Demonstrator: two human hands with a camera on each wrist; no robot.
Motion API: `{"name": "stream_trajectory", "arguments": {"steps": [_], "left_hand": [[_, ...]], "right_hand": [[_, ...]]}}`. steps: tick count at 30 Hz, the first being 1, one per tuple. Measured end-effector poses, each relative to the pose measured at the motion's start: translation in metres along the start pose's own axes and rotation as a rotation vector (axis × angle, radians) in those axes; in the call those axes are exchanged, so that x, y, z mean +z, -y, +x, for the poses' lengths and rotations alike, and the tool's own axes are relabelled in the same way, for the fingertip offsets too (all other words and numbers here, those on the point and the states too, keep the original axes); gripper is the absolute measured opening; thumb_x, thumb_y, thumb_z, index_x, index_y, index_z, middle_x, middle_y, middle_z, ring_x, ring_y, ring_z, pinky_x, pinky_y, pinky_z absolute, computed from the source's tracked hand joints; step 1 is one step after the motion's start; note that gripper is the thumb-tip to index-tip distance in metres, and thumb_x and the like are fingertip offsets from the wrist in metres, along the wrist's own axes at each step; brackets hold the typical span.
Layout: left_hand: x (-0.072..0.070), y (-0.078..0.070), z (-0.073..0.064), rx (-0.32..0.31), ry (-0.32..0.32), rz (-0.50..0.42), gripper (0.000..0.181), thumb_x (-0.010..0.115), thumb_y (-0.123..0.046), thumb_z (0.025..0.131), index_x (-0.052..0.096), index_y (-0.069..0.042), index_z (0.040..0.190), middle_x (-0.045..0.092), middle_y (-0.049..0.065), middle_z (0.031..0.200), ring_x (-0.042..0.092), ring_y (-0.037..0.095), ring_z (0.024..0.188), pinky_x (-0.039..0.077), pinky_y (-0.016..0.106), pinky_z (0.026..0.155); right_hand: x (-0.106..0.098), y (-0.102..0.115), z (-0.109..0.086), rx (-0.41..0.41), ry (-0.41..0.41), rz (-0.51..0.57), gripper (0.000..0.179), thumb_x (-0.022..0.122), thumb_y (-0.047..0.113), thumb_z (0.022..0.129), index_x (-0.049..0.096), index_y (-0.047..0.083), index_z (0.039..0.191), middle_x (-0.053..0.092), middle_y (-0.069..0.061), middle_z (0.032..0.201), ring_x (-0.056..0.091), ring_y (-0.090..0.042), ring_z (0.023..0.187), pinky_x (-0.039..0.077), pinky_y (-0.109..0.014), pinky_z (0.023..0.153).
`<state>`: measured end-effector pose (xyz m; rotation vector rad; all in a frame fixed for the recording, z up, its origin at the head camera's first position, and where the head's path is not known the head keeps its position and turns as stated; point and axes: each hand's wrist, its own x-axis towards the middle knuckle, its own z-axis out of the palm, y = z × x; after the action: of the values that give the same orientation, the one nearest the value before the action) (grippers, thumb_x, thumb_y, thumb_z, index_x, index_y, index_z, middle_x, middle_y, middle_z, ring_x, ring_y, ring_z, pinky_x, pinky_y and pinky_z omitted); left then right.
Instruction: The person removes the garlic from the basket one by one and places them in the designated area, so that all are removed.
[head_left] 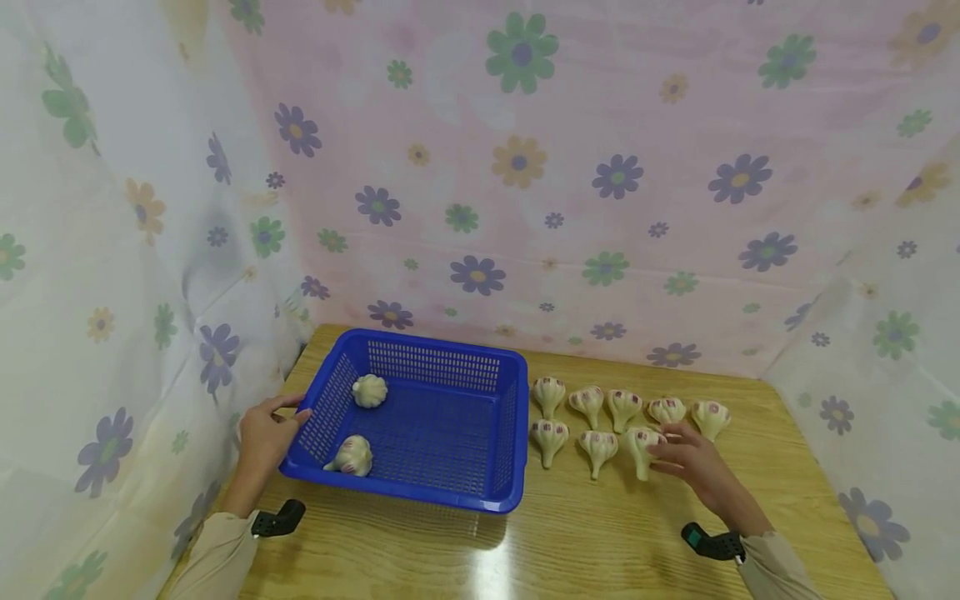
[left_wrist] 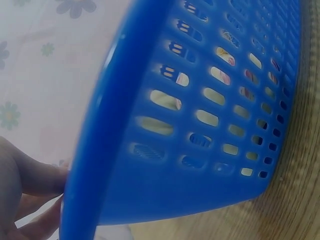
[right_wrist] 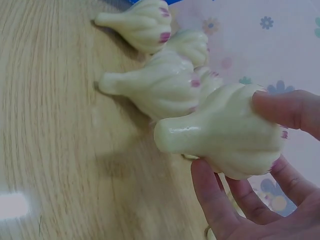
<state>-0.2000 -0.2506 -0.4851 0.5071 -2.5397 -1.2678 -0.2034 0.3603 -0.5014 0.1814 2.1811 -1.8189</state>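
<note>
Between thumb and fingers, my right hand (head_left: 693, 467) holds a garlic bulb (right_wrist: 220, 132), whitish with purple marks and its thick stem pointing toward me. My left hand (head_left: 266, 437) pinches the left rim of a blue plastic basket (head_left: 521, 433), seen close up in the left wrist view with its slotted wall (left_wrist: 150, 185). Inside the basket lie two bulbs: one garlic bulb (head_left: 370, 391) near the back left, another garlic bulb (head_left: 354, 456) at the front left. Other bulbs lie in two rows right of the basket, among them a front-row garlic bulb (head_left: 598, 450) beside the held one.
The back row holds several bulbs, ending at a garlic bulb (head_left: 710, 418) on the right. Everything stands on a wooden table (head_left: 585, 542). A flowered cloth (head_left: 525, 217) hangs behind the table and along both sides.
</note>
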Motion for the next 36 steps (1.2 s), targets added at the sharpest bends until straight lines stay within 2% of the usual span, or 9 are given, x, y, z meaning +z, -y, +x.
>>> {"name": "stream_trajectory", "arguments": {"steps": [6,13,20,27,36], "left_hand": [[0.000,0.000,-0.001,0.019,-0.021,0.002,0.032,0.072,-0.008,0.081,0.068,0.003,0.111,0.066,0.023,0.093,0.054,0.014,0.056,0.041,0.027,0.048],[0.000,-0.001,-0.001,0.007,-0.019,-0.007,0.031,0.071,-0.007,0.082,0.068,0.003,0.111,0.066,0.024,0.093,0.055,0.014,0.057,0.042,0.027,0.049],[0.000,-0.001,-0.003,0.007,-0.014,-0.021,0.032,0.070,-0.007,0.083,0.067,0.003,0.112,0.065,0.025,0.096,0.055,0.014,0.057,0.043,0.026,0.049],[0.000,0.000,-0.003,0.004,-0.013,-0.035,0.031,0.071,-0.007,0.083,0.068,0.003,0.112,0.065,0.024,0.097,0.054,0.014,0.058,0.042,0.026,0.048],[0.000,0.000,-0.004,0.015,-0.023,-0.031,0.030,0.070,-0.009,0.084,0.068,0.001,0.112,0.065,0.022,0.101,0.053,0.014,0.059,0.040,0.026,0.048]], "right_hand": [[-0.003,-0.013,0.006,0.042,-0.011,0.002,0.053,0.060,0.020,0.093,0.032,-0.003,0.131,0.027,-0.022,0.136,0.060,-0.014,0.094,0.047,-0.044,0.090],[-0.001,-0.020,0.009,0.048,-0.028,-0.025,0.049,0.061,0.019,0.093,0.037,-0.003,0.129,0.041,-0.019,0.125,0.061,-0.015,0.093,0.048,-0.043,0.087],[0.004,-0.025,0.012,0.048,-0.057,-0.077,0.053,0.062,0.018,0.092,0.036,-0.006,0.131,0.037,-0.027,0.130,0.062,-0.019,0.092,0.049,-0.042,0.084],[0.011,-0.026,0.014,0.051,-0.111,-0.090,0.057,0.067,0.017,0.088,0.038,-0.007,0.131,0.052,-0.018,0.115,0.063,-0.022,0.089,0.050,-0.042,0.083],[0.013,-0.022,0.012,0.065,-0.090,-0.132,0.061,0.065,0.019,0.090,0.034,-0.008,0.135,0.039,-0.030,0.131,0.062,-0.024,0.096,0.049,-0.042,0.085]]}}
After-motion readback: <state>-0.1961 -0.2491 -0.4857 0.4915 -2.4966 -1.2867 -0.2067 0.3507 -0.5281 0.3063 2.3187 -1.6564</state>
